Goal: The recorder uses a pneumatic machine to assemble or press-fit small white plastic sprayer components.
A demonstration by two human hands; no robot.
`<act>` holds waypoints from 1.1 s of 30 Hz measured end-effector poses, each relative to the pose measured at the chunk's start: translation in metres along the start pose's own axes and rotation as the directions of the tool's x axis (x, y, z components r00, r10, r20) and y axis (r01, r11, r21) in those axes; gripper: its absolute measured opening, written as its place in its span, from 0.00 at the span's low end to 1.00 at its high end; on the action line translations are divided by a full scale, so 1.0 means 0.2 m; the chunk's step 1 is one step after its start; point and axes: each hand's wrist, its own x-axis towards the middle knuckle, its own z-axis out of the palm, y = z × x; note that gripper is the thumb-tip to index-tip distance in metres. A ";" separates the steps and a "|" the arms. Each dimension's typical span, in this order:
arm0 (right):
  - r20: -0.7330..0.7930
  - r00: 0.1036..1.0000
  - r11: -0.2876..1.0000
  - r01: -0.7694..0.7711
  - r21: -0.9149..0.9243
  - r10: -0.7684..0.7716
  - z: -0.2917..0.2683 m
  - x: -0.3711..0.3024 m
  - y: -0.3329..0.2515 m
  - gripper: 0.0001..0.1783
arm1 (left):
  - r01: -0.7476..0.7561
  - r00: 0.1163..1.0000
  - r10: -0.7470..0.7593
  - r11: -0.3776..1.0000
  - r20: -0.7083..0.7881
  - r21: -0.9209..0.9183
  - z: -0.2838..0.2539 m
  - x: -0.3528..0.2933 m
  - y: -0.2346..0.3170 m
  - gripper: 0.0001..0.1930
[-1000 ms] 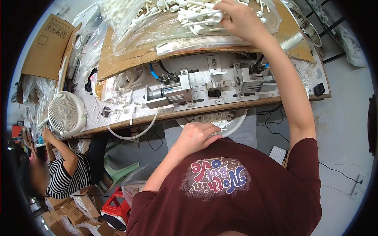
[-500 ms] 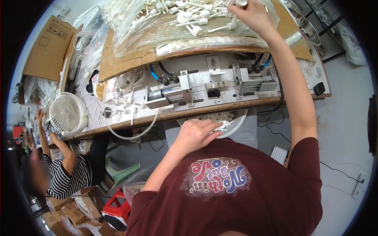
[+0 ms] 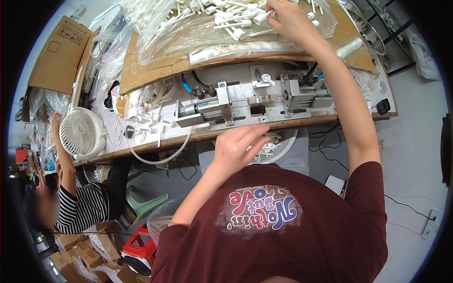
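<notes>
The white plastic piece (image 3: 260, 18) sat at the fingertips of the right hand (image 3: 290, 21), its stem seemingly pinched, its cup end jutting left of the grip. I judged it light, stiff, slightly slippery, best taken by the stem. The right arm (image 3: 351, 101) stretched far forward; well below that grip, the left hand (image 3: 233, 145) hovered, fingers spread, apparently holding nothing.

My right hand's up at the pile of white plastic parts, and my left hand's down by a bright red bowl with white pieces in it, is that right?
Not quite: the bowl is whitish, not bright red, as the head view shows. Your right hand is up at the pile of white plastic parts, and your left hand is down by that bowl with white pieces in it.
</notes>
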 end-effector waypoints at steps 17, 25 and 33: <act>-0.019 0.997 0.986 0.070 0.153 -0.068 -0.07 -0.21 -0.01 0.13 | -0.078 0.995 0.064 0.974 0.071 0.212 0.15 0.51 -0.12 0.15; -0.133 0.987 0.947 -0.048 0.319 0.094 -0.07 -0.27 -0.05 0.12 | -0.086 0.826 -0.178 0.897 0.534 0.433 0.21 0.68 -0.14 0.07; -0.176 0.927 0.845 -0.208 0.492 0.331 -0.09 -0.30 -0.05 0.11 | -0.330 0.881 0.149 0.873 0.449 0.359 0.20 0.66 -0.24 0.06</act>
